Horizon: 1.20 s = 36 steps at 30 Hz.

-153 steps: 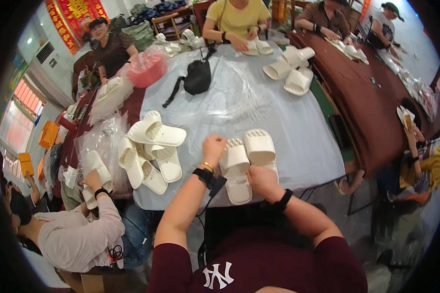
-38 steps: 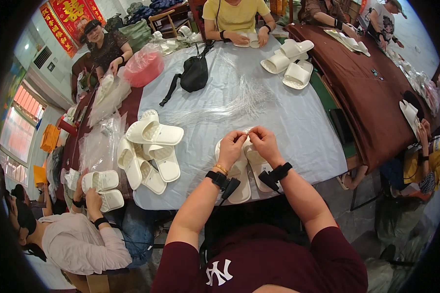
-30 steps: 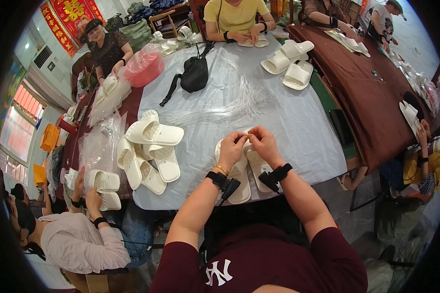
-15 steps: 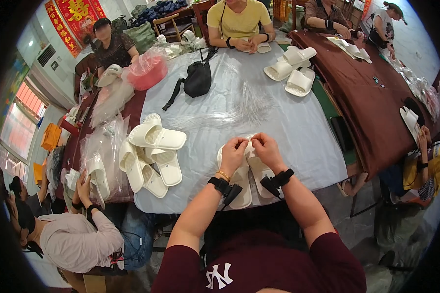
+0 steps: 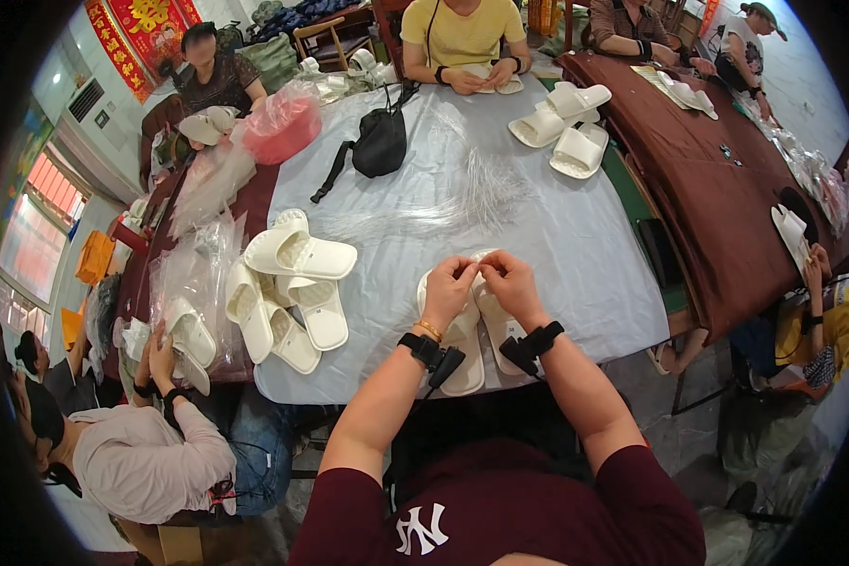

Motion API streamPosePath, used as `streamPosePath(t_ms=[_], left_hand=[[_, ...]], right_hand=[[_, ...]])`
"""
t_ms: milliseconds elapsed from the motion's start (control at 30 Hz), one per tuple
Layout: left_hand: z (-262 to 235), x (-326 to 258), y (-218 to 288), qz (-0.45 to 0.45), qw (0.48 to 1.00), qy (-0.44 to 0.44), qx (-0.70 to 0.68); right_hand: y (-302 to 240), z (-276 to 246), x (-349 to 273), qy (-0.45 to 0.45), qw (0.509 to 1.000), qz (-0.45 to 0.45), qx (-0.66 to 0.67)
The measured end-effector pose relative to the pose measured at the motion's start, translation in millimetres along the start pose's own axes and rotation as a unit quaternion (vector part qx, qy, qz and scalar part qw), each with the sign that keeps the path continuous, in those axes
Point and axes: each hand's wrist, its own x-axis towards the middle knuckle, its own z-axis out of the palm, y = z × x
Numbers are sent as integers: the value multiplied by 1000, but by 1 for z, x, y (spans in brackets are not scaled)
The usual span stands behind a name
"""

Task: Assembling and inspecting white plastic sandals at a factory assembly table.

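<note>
Table layout, seen from the near edge

On the table [image 5: 575, 245], a pair of slippers [image 5: 472, 321] lies at the near edge with the left hand [image 5: 450, 286] and right hand [image 5: 509, 280] side by side on its far end, fingertips meeting. Left of it sits a heap of slippers [image 5: 288, 288]; further left, plastic bags [image 5: 193, 274]. Behind the hands lies a bundle of thin strands [image 5: 472, 184]; behind that, left, a bag [image 5: 379, 143]. More slippers [image 5: 561, 118] lie at the far right. A second table [image 5: 726, 189] stands right, just beside the first.
</note>
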Motion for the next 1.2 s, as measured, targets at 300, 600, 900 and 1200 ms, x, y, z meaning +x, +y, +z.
streamPosePath(t_ms=[300,600,900,1200], left_hand=[[2,1,-8,19,999,15,22],[1,2,-6,24,999,27,32],[5,-4,0,20,998,32,50],[3,-3,3,14,999,13,39]], right_hand=[[-2,-6,4,-17,990,64,124],[1,-4,8,-17,998,38,41],[-2,-5,3,-14,997,41,64],[8,-4,7,-24,998,47,43]])
